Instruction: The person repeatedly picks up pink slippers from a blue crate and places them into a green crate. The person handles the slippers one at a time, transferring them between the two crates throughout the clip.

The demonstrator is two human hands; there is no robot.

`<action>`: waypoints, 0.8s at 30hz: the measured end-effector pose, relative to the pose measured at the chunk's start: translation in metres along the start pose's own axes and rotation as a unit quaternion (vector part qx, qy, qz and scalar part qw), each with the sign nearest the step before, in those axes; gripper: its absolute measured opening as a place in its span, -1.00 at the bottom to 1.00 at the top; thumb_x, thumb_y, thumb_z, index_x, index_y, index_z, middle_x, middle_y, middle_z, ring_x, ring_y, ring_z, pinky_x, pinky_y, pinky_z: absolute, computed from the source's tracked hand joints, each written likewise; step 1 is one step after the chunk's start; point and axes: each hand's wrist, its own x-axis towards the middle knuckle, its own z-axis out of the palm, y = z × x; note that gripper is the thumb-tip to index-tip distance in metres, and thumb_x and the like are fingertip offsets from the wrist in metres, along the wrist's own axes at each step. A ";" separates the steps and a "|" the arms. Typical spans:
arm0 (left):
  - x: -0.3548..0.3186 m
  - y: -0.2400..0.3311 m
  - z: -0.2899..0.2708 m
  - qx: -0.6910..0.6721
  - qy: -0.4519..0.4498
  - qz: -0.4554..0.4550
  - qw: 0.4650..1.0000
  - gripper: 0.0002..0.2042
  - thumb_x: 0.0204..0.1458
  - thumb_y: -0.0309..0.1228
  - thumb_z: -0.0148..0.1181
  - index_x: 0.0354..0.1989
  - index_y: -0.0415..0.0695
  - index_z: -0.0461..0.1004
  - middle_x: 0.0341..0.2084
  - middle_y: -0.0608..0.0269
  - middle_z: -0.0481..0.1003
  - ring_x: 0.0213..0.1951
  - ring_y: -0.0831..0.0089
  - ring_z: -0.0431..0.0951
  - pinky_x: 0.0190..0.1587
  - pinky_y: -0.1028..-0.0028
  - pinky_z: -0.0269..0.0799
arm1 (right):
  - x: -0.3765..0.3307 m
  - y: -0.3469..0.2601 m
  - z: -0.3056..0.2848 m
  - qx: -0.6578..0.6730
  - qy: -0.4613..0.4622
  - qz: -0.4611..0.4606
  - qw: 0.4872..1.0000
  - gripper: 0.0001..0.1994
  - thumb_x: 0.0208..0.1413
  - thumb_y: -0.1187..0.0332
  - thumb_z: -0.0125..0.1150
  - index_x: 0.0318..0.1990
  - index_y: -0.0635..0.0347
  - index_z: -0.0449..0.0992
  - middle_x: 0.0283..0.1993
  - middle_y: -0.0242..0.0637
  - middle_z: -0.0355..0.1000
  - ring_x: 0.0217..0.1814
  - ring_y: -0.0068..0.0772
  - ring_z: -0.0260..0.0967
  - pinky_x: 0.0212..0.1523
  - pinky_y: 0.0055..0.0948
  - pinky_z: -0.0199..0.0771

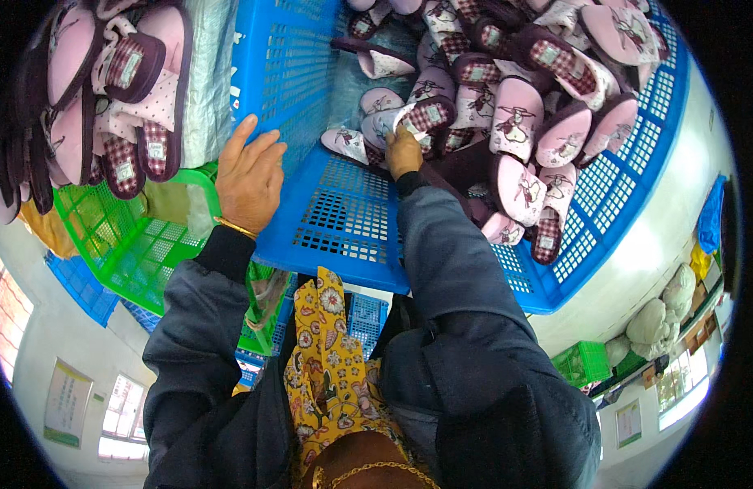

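Note:
A large blue basket (352, 236) holds a heap of pink slippers (519, 118) with dark purple soles, plaid insoles and drawn figures on the uppers. My right hand (403, 152) reaches into it, fingers closed at the edge of a slipper (429, 116) whose plaid insole faces up; the fingertips are partly hidden. Beside that lies another pale pink slipper (345, 145). At the basket's left rim is my left hand (252, 181), its fingers stretched out and holding nothing.
Stacked slippers (140, 90) stand at the far left beside a white wrapped bundle (207, 81). Below them is a green basket (124, 253). Another green crate (583, 364) and white sacks (660, 322) are at the right by the wall.

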 end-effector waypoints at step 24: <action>-0.009 -0.005 0.002 0.004 -0.012 -0.021 1.000 -0.84 -0.12 -0.56 0.18 -0.32 -0.13 0.57 -0.21 0.25 0.54 0.13 0.07 0.34 0.14 0.22 0.21 | 0.021 -0.009 0.043 0.061 -0.266 -0.061 0.960 -0.51 -0.09 -0.05 0.25 -0.25 0.26 0.55 -0.35 -0.01 0.50 -0.31 -0.06 0.46 -0.27 -0.22 0.42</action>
